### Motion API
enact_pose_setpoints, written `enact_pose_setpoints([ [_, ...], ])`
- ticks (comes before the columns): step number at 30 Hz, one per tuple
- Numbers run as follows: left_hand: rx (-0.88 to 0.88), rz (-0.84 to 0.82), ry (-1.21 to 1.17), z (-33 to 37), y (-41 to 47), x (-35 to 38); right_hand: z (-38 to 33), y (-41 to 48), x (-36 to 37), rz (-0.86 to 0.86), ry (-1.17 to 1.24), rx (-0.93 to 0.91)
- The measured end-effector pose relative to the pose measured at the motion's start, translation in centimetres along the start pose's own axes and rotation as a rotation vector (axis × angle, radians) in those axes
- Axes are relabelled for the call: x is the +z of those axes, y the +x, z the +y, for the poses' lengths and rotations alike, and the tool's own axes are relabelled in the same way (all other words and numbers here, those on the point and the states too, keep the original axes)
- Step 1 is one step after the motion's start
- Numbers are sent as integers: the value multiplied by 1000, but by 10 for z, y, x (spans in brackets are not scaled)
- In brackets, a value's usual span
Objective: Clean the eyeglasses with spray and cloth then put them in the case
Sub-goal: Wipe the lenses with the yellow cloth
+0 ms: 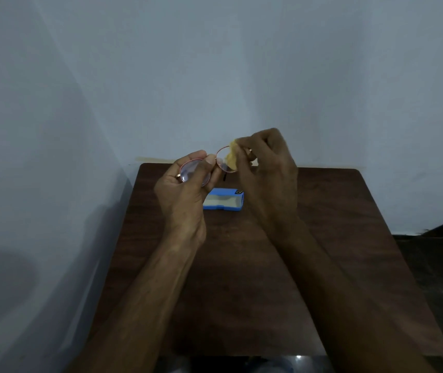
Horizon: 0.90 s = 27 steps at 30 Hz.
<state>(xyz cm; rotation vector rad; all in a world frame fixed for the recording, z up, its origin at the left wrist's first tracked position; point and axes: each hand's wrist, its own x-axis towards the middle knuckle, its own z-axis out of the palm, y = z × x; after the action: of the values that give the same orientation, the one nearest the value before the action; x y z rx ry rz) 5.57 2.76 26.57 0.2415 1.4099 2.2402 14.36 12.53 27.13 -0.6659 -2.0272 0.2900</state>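
Behind the brown table [322, 265] is a plain wall. The left hand [185, 189] holds the glasses [196, 170] steady, while the right hand [266, 170] pinches a yellow cloth [230, 158] on one lens (probably wiping it). Below, the blue case [223, 203] lies open, ready.

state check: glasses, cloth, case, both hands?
eyeglasses: held above the table, not in case
cloth: bunched, pressed on one lens
case: open, lying on table
left hand: grips eyeglasses
right hand: pinches cloth
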Motion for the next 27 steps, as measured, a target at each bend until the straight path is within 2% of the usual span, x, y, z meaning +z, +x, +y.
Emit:
enact_pose_setpoints([
  [5, 11, 44, -8, -2, 8, -5, -12, -17, 9, -161, -23, -129],
  [9, -5, 13, -3, 0, 4, -1, -3, -3, 8, 3, 23, 52],
  [13, 7, 28, 16, 1, 8, -3, -10, -13, 11, -131, -20, -119],
  [17, -11, 7, 33, -2, 9, -5, 0, 3, 8, -17, -12, 42],
  [21, -19, -3, 39, -3, 9, -7, -9, -10, 12, -183, -37, -154],
  [25, -14, -6, 21, -6, 9, -7, -1, 2, 15, -59, -14, -17],
  [27, -19, 12, 27, -7, 11, -7, -9, -6, 18, -124, -36, -79],
])
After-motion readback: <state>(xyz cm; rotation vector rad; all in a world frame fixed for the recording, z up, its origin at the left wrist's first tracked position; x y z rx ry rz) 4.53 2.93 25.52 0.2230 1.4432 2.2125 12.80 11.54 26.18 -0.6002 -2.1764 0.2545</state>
